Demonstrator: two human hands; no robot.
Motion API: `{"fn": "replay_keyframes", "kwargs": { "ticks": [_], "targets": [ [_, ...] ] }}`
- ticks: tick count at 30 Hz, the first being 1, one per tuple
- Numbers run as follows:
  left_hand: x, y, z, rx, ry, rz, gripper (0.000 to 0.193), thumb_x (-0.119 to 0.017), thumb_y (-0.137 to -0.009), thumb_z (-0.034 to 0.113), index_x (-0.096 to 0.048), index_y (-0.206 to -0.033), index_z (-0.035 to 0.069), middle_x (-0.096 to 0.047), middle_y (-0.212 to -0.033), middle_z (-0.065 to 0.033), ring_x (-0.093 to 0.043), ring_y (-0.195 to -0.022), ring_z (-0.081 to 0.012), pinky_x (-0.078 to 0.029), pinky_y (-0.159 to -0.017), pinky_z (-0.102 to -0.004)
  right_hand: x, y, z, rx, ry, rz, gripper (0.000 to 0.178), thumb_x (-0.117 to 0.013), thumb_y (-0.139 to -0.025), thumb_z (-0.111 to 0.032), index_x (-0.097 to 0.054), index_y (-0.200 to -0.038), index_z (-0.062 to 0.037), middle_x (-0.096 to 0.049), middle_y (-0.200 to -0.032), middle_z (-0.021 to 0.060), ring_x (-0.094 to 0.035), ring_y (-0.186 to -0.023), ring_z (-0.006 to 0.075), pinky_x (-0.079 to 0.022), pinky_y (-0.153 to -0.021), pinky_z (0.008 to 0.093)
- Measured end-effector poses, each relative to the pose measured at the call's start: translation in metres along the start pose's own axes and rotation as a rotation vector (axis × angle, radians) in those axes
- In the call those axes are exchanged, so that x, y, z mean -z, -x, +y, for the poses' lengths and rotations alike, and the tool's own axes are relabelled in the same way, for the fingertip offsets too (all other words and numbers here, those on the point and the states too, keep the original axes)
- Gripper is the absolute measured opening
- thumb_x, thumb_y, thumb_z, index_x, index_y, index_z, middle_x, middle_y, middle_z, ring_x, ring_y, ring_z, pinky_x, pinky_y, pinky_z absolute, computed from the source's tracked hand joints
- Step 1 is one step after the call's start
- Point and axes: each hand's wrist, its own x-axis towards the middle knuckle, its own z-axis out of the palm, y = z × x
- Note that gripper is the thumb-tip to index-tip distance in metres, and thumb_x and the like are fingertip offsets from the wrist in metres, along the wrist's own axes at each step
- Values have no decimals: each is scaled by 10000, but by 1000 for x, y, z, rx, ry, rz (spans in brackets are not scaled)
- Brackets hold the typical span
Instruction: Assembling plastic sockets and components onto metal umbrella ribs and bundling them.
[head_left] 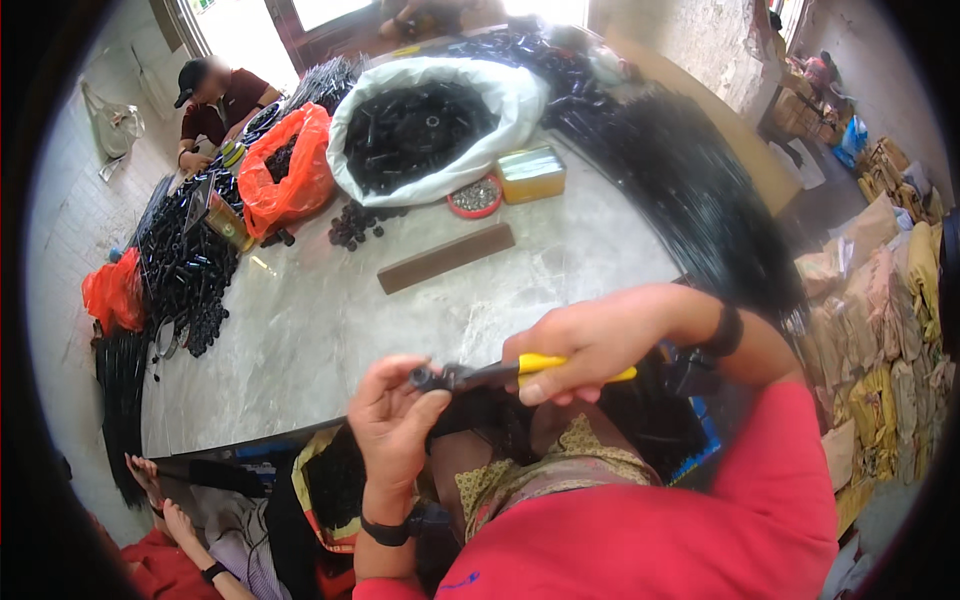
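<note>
Just past the near edge of the table, my left hand [388,428] pinches a small black tubular part [425,379] between thumb and fingertips. My right hand [605,330] is closed round the yellow handles of a pair of pliers [541,363]. The dark jaws of the pliers point left and meet the black part at my left fingertips. Exactly what the jaws grip is too small to make out. A flat brown bar [446,258] lies on the grey table [310,350] beyond my hands.
A white sack [520,95] of black parts stands beyond the bar, beside a red dish [475,210] of small metal pieces and a yellow box [531,184]. Black rods [690,190] cover the right side. Red bags [285,170] and two other people are at left.
</note>
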Motion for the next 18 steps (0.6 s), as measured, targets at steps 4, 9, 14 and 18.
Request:
{"fn": "replay_keyframes", "kwargs": {
  "ticks": [4, 9, 14, 18],
  "targets": [
    [-8, 14, -41, 92, -222, -98, 607, -712, -800, -94, -430, -1327, 11, -588, -1033, -65, -620, -896, -120, -509, -793, -248, 3, -5, 43, -92, 284, 506, 410, -568, -971, -387, -570, -1138, -13, -662, -854, 171, -662, -750, 283, -521, -670, 395],
    [8, 54, -112, 242, -484, -43, 463, -688, -842, 2, -484, -1257, -12, -638, -907, -47, -631, -820, -110, -518, -735, -244, 40, -49, 145, -275, 805, 1168, 341, -606, -897, -319, -573, -1018, -1, -640, -930, 209, -642, -851, 407, -512, -764, 526],
    [41, 85, -138, 369, -489, 79, 221, -636, -832, 0, -605, -1051, -10, -652, -925, -50, -629, -852, -120, -520, -789, -263, 57, -52, 191, -227, 951, 1312, 354, -664, -852, -306, -570, -1061, -36, -608, -1015, 181, -607, -961, 374, -502, -796, 488],
    [49, 91, -124, 524, -268, 173, 194, -633, -813, 18, -606, -1005, 9, -639, -918, -72, -642, -823, -148, -564, -693, -282, 46, -52, 196, -152, 1120, 1449, 383, -707, -832, -304, -597, -1122, -77, -593, -1068, 153, -589, -1002, 346, -478, -833, 461]
  ]
}}
